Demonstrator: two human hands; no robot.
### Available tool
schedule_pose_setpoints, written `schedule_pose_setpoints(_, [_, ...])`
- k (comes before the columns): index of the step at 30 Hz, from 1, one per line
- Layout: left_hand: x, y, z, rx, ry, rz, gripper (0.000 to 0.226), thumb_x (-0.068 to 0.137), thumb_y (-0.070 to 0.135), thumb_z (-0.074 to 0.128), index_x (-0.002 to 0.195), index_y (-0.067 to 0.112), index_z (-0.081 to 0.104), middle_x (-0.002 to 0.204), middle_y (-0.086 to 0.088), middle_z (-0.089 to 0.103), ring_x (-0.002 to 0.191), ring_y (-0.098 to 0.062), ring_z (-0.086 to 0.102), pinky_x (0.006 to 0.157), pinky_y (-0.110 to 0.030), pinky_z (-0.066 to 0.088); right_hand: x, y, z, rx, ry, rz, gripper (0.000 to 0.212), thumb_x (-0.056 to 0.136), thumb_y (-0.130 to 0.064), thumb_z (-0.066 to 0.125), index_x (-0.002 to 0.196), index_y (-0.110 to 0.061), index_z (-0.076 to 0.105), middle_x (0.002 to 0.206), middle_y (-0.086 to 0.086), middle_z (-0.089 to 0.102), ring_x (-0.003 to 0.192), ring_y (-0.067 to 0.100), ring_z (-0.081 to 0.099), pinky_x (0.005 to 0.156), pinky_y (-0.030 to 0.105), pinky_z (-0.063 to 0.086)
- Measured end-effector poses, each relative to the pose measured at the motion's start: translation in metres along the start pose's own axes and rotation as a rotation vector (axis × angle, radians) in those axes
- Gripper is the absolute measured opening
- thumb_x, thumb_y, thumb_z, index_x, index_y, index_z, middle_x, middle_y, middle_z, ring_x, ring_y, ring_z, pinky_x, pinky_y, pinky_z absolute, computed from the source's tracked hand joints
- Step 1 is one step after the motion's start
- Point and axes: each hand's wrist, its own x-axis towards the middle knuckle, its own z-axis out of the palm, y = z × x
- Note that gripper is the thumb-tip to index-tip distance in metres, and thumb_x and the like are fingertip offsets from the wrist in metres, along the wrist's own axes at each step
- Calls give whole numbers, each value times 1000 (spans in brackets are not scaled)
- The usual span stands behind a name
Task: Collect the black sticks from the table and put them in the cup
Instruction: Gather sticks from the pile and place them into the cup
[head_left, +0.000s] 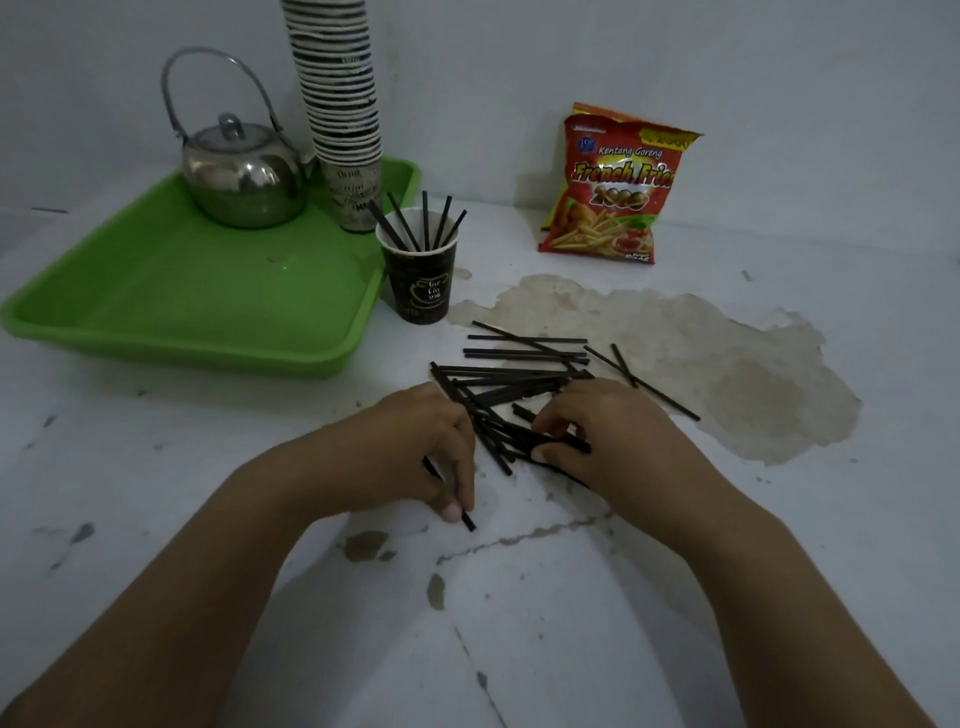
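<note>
Nearest the camera, two bare forearms reach in toward the pile of black sticks (519, 384). The left hand (415, 447), at the pile's near-left edge, pinches one stick (467, 517) between thumb and fingertips; its lower end shows below the thumb. The right hand (597, 431), over the pile's near-right part, has its fingers curled round several sticks and its thumb pressed against them.

The pile lies loose and crisscrossed on the white table (208, 467); two sticks lie apart just right of it. Beyond the pile, slightly left, stands the dark paper cup (421, 283) with about five sticks upright in it, leaning on the rim.

The sticks are thin, straight, flat and matt. Judged light and fairly stiff, liable to slip or scatter; best pinched mid-length, or gathered as an aligned bundle.

Left of the pile: a green plastic tray (182, 296) holding a polished steel teapot (244, 176) and a tall stack of paper cups (343, 104). Beyond the pile, right: a glossy snack packet (613, 187). The tabletop paint is chipped and stained.
</note>
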Motion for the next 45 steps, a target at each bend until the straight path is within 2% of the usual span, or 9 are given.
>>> schedule_pose_setpoints(2, [2, 0, 2, 6, 10, 4, 13, 64, 31, 80, 74, 35, 73, 84, 21, 54, 94, 8, 35, 73, -4, 30, 0, 0, 0, 2, -10, 9, 24, 83, -32, 63, 103, -20, 65, 94, -2, 60, 87, 12, 50, 78, 25, 42])
schedule_pose_setpoints(6, [9, 9, 6, 10, 164, 24, 11, 74, 24, 74, 78, 32, 68, 84, 19, 55, 92, -5, 42, 81, -25, 38, -1, -1, 0, -5, -11, 15, 23, 82, -32, 64, 102, -19, 65, 94, -2, 60, 86, 12, 50, 75, 25, 41])
schedule_pose_setpoints(11, [14, 15, 13, 107, 399, 123, 9, 78, 11, 71, 82, 19, 68, 92, 4, 62, 91, -12, 48, 76, -22, 31, 0, -2, 1, -11, -13, 22, 23, 82, -31, 64, 102, -19, 64, 92, -1, 60, 84, 13, 50, 74, 25, 41])
schedule_pose_setpoints(21, [18, 7, 15, 185, 382, 166, 19, 73, 9, 75, 90, 15, 74, 94, -5, 69, 88, -26, 60, 73, -35, 41, 0, -7, 8, -10, -7, 33, 26, 82, -28, 64, 106, -19, 64, 98, 2, 61, 93, 17, 53, 75, 25, 38])
schedule_pose_setpoints(25, [18, 10, 13, 204, 392, 207, 16, 69, 7, 77, 84, 14, 75, 88, -7, 70, 83, -28, 61, 70, -36, 44, 1, -5, 8, -17, -37, 47, 24, 86, -24, 59, 108, -18, 64, 100, 3, 62, 94, 19, 53, 78, 26, 40])
schedule_pose_setpoints(28, [18, 10, 13, 236, 397, 211, 12, 70, 8, 77, 81, 14, 75, 90, -7, 69, 86, -28, 60, 72, -36, 44, 1, -4, 8, -25, -45, 66, 20, 87, -21, 56, 105, -18, 66, 100, 4, 63, 93, 19, 55, 84, 34, 45])
schedule_pose_setpoints(31, [19, 10, 16, 298, 411, 211, 11, 71, 9, 76, 81, 13, 73, 93, -9, 67, 91, -30, 58, 72, -39, 46, 0, -2, 8, -30, -19, 95, 16, 88, -21, 53, 95, -15, 66, 93, 2, 62, 87, 18, 54, 78, 32, 44])
schedule_pose_setpoints(38, [20, 7, 24, 317, 490, 169, 5, 81, 17, 66, 86, 16, 68, 102, -5, 61, 103, -18, 42, 83, -28, 29, -3, 2, 0, -81, 60, 150, 14, 87, -18, 50, 86, -15, 63, 84, 0, 60, 72, 14, 49, 65, 27, 40])
schedule_pose_setpoints(45, [20, 16, 17, 172, 546, 119, 12, 86, 13, 54, 87, 10, 66, 84, -3, 67, 86, -22, 57, 77, -28, 27, -15, 19, -23, -63, -151, 260, 10, 85, -19, 56, 84, -19, 67, 82, -1, 65, 70, 12, 57, 65, 25, 46])
